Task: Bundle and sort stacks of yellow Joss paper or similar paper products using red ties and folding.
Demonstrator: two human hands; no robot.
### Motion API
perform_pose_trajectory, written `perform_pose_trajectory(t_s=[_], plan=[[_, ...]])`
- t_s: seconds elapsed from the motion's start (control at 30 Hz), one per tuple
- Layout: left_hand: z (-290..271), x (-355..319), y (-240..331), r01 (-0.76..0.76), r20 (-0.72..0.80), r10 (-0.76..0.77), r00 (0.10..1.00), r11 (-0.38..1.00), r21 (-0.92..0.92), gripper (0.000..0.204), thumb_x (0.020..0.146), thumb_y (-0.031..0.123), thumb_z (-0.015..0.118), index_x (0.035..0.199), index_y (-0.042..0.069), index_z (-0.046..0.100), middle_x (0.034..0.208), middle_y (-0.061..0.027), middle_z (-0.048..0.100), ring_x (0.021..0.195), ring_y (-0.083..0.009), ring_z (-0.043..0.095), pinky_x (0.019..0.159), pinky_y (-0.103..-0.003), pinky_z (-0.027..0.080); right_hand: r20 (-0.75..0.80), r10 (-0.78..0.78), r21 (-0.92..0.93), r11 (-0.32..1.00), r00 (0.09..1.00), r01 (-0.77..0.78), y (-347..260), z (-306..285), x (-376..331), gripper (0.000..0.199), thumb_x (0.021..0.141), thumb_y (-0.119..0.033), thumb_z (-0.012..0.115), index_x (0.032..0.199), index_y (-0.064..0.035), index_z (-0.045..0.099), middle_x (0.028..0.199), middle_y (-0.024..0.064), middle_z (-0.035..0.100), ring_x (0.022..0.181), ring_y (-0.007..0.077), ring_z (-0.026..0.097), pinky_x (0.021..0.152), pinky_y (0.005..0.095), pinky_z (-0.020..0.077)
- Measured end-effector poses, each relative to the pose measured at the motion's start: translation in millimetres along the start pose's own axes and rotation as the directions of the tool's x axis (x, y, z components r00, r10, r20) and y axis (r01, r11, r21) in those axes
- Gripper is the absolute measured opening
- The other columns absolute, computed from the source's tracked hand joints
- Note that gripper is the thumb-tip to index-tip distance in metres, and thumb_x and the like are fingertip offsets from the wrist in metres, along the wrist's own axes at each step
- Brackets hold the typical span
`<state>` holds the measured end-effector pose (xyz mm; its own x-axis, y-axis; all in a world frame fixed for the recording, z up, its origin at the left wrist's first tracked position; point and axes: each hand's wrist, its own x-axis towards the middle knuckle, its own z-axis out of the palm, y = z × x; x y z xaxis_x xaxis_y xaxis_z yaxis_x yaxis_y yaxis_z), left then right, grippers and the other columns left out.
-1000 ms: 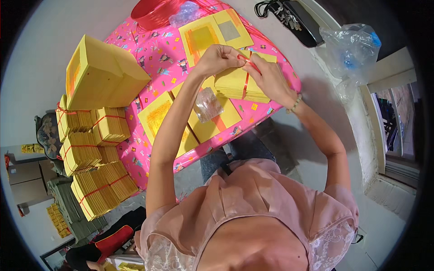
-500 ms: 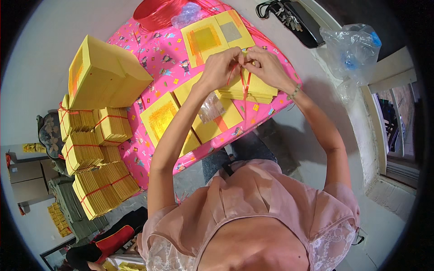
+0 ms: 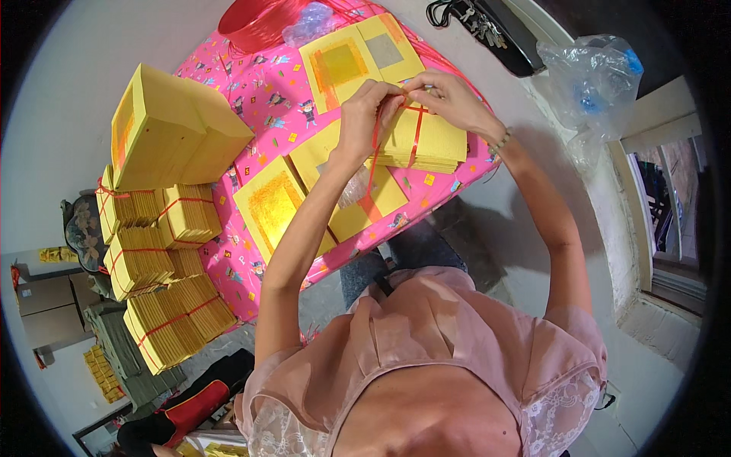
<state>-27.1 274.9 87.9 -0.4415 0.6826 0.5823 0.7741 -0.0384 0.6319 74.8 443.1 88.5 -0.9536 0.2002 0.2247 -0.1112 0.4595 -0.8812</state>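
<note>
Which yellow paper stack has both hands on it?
The stack on the pink cloth, under the left hand and right hand, crossed by red string. The tied bundles lie untouched at far left.

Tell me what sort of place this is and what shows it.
Probably a small home workshop for bundling paper goods. Both hands, left hand and right hand, tie thin red string around a yellow paper stack on a pink patterned table cover; tied yellow bundles sit piled alongside.

Pink lace-sleeved blouse (image 3: 426, 343); perhaps beaded bracelet (image 3: 499, 142)
</note>
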Motion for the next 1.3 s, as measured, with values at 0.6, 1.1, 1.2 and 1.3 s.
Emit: perform_pose_trajectory(t_s=[0.6, 1.1, 1.2, 1.3], plan=[[-11.1, -33.5, -23.1, 0.278, -0.115, -0.317, 0.942, 0.923, -0.265, 0.007, 0.076, 0.006, 0.075, 0.081, 0.003, 0.072, 0.091, -0.0096, 0.064, 0.087, -0.0191, 0.062, 0.079, -0.03, 0.048, -0.131, -0.192, -0.339, 0.931, 0.973, 0.138, -2.4, 7.9, -7.1, 0.013, 0.073, -0.004, 0.061, 0.076, 0.0004, 0.049, 0.084, 0.0102, 0.046, 0.072, 0.0221, 0.054, 0.061, 0.033, 0.048], [8.3, -98.5, -21.9, 0.329, 0.062, -0.426, 0.903, 0.589, -0.738, 0.079, 0.093, 0.048, 0.054, 0.149, 0.004, 0.021, 0.144, -0.0134, 0.041, 0.131, -0.0227, 0.039, 0.107, -0.034, 0.031, -0.132, 0.316, 0.255, 0.927, 0.939, -0.276, 47.8, -28.2, -33.3, 0.046, 0.099, -0.039, 0.047, 0.123, -0.0014, 0.056, 0.123, 0.0105, 0.057, 0.114, 0.0172, 0.054, 0.099, 0.0308, 0.0402], [17.4, -96.2, 1.5, 0.472, 0.171, -0.507, 0.845, 0.557, -0.683, 0.083, 0.092, 0.044, 0.058, 0.151, 0.004, 0.014, 0.146, -0.0131, 0.036, 0.13, -0.0215, 0.039, 0.107, -0.034, 0.031, -0.139, 0.396, 0.606, 0.759, 0.908, -0.239, 94.6, -9.8, -46.8, 0.06, 0.101, -0.049, 0.033, 0.125, 0.001, 0.056, 0.124, 0.0077, 0.057, 0.114, 0.0143, 0.051, 0.102, 0.0292, 0.0354], [19.1, -93.3, -4.8, 0.548, 0.123, -0.612, 0.782, 0.579, -0.604, 0.077, 0.093, 0.029, 0.062, 0.15, 0.005, 0.016, 0.139, -0.0111, 0.041, 0.119, -0.0171, 0.046, 0.1, -0.031, 0.038, -0.186, 0.407, 0.438, 0.849, 0.894, -0.296, 55.1, 4.4, -44.6, 0.069, 0.099, -0.057, 0.029, 0.123, 0.0004, 0.057, 0.116, 0.0072, 0.061, 0.111, 0.0158, 0.053, 0.102, 0.0309, 0.0361]])
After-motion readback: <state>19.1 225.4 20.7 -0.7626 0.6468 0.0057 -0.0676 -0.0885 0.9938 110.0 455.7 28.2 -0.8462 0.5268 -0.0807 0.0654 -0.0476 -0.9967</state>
